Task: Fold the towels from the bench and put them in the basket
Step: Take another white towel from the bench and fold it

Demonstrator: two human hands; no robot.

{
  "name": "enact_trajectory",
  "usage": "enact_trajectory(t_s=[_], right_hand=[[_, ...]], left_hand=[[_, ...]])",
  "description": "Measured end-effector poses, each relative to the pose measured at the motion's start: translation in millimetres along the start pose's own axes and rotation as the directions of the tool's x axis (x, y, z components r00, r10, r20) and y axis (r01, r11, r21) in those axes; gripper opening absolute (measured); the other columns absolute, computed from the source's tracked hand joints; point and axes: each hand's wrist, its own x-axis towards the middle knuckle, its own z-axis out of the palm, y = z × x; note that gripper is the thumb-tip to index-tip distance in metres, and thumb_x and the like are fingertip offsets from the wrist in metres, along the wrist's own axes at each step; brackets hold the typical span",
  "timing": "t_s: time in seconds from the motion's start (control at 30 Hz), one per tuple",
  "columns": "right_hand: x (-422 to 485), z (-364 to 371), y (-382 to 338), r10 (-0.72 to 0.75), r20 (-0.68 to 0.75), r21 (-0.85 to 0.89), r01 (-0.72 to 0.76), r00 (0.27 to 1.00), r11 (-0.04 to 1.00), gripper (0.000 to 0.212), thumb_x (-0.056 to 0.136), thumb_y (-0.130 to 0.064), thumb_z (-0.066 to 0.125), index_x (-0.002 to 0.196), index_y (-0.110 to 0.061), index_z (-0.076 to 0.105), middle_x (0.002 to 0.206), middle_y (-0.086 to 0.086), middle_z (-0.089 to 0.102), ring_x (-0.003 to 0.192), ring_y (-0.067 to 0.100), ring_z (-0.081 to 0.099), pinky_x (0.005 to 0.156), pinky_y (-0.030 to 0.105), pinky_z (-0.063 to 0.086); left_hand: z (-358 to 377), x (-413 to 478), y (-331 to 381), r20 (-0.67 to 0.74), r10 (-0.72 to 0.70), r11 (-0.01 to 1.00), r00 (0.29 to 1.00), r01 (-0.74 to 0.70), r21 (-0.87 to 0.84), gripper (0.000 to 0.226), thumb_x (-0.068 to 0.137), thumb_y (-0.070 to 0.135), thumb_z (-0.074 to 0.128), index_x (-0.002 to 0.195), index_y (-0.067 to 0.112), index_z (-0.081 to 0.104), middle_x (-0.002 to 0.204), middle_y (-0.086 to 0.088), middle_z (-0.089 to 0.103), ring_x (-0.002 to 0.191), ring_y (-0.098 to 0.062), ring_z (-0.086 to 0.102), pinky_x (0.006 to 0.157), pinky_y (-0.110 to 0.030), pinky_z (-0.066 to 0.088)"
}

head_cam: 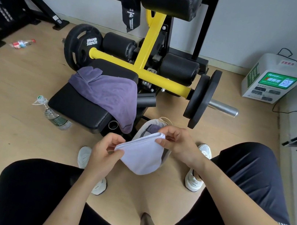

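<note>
Head view: the worktop [78, 109] carries an unfolded purple towel [108, 93]. Just beside it, the basket [146, 127] holds purple cloth. Over the basket hangs a folded white towel [141, 157], top edge pinched by the fingers of left hand [104, 149] and right hand [177, 143]. Next, likely: lower it in, let go.

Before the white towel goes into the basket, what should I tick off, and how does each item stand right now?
1. Grip: left hand and right hand both pinch the white towel at its top edge: ok.
2. Fold: layered edge visible: ok.
3. Target: the basket sits open under the towel: ok.
4. Room inside, beside the purple cloth already there: cannot tell.
5. Clearing the bench: a purple towel lies draped on it: not ok.
</note>
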Motion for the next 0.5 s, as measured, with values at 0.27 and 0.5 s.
enact_trajectory(t_s=[0.27, 0.5], right_hand=[[-3, 9, -1, -0.028, 0.118, -0.026, 0.031, 0.993, 0.999, 0.010, 0.091, -0.004, 0.070, 0.099, -0.009, 0.072, 0.092, 0.001, 0.072, 0.086, 0.008, 0.064, 0.082, 0.025, 0.051], [-2, 6, 1, 0.051, 0.138, 0.023, -0.055, 0.989, 0.998, 0.010, 0.090, -0.003, 0.070, 0.100, -0.006, 0.069, 0.091, 0.000, 0.069, 0.084, 0.007, 0.062, 0.080, 0.022, 0.049]], left_hand=[[27, 16, 13, 0.177, 0.233, 0.867, 0.956, -0.287, 0.408, 0.042, 0.078, 0.045, 0.069, 0.118, 0.033, 0.067, 0.102, 0.016, 0.069, 0.094, -0.006, 0.062, 0.076, -0.027, 0.052], [38, 23, 6, 0.168, 0.308, 0.840, 0.937, -0.350, 0.414, 0.027, 0.090, 0.055, 0.054, 0.085, 0.029, 0.059, 0.080, 0.013, 0.054, 0.072, -0.009, 0.052, 0.059, -0.035, 0.042]])
